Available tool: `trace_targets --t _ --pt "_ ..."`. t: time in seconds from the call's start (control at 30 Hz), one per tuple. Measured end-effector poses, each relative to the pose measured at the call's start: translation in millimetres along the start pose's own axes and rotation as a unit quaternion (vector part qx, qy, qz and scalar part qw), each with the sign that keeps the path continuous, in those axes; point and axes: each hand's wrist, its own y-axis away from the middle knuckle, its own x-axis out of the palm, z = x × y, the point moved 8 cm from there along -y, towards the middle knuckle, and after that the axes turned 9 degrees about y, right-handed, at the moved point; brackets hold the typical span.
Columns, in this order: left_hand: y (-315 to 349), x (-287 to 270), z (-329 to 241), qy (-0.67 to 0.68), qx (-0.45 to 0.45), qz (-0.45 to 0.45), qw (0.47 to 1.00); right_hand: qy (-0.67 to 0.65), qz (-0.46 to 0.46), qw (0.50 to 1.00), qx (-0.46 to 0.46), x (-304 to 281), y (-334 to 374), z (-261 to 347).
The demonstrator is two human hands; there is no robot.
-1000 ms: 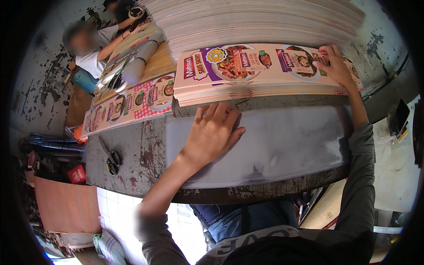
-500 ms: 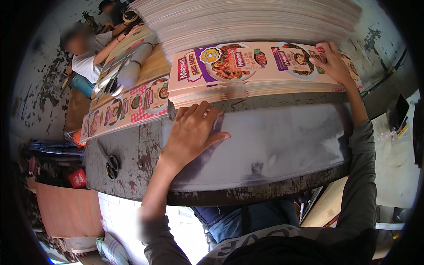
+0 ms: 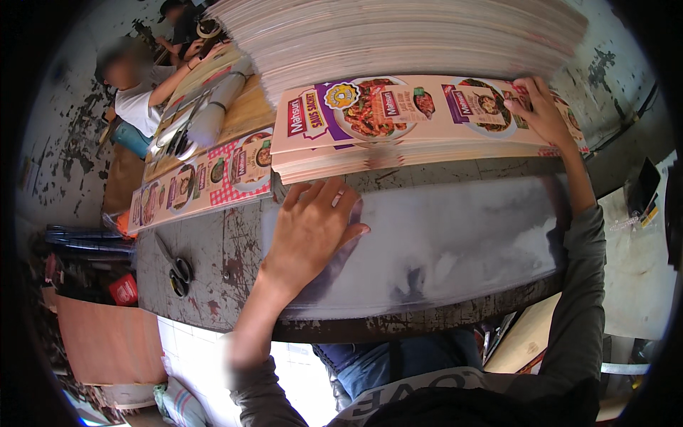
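A stack of long printed cardboard panels [image 3: 420, 135], peach with food pictures and purple patches, lies across the far side of the table. At its right end my right hand [image 3: 541, 114] grips the far edge of the top panel, thumb on the printed face and fingers bent. Nearer to me, a long clear plastic sleeve [image 3: 455, 242] lies flat on the table. My left hand [image 3: 313, 224] rests on the sleeve's left end with its fingers stretched and slightly bent, thumb apart. Its fingertips are just short of the stack's near edge.
Behind the panels rises a tall pile of sleeved sheets [image 3: 420, 35]. Scissors [image 3: 176, 267] lie on the scratched dark table [image 3: 220, 285], left of my hand. More printed panels [image 3: 206, 178] lie at the left, near a plastic roll [image 3: 217, 107]. Two people work at the far left.
My left hand has drawn slightly back from the stack's near edge. My right hand keeps its place on the top panel. The whole view has shifted a little.
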Motion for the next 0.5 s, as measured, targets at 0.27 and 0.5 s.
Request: trace_targets --t 0.27,0.5 --pt "-7 20 29 0.211 -0.038 -0.037 0.976 -0.014 -0.006 1.000 -0.003 -1 -1 3" --pt "-10 22 38 0.203 -0.028 -0.079 0.976 -0.010 -0.003 1.000 -0.003 -1 -1 2"
